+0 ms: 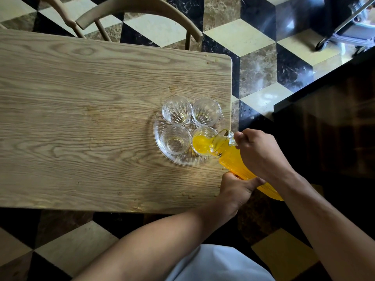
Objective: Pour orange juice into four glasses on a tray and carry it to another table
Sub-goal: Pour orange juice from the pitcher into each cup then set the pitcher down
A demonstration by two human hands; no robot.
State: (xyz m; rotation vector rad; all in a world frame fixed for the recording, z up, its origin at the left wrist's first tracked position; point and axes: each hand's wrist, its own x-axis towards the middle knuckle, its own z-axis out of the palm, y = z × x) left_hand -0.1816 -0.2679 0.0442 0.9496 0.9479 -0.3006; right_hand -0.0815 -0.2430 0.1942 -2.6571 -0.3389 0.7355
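The right hand (261, 153) sits right of centre in the frame, its fingers curled round the neck and handle end of a ribbed glass jug (233, 157) full of orange juice. Below it, the left hand (235, 189) grips the jug's lower body from underneath, thumb stretched across the ribbed glass. Between the two hands the jug lies steeply tilted, its base toward the lower right of the frame and its mouth pointing up and left.

The jug's lip hangs over the rim of the near right glass (203, 140), and juice (199, 144) pools bright yellow inside it. The other three glasses hold no juice: the near left glass (175, 139) just beside the filling one, the far left glass (177, 110) and the far right glass (206, 112) above them. All four stand upright and close together on a round clear glass tray (160, 147).

The tray rests near the right end of a pale wooden table (81, 118) that fills the left and centre of the frame. A few small droplets (211, 61) dot the table's upper right corner. A curved wooden chair back (138, 7) shows at the top, over a floor (253, 41) of black, cream and brown tiles. A wheeled metal frame (345, 35) stands in the upper right corner.
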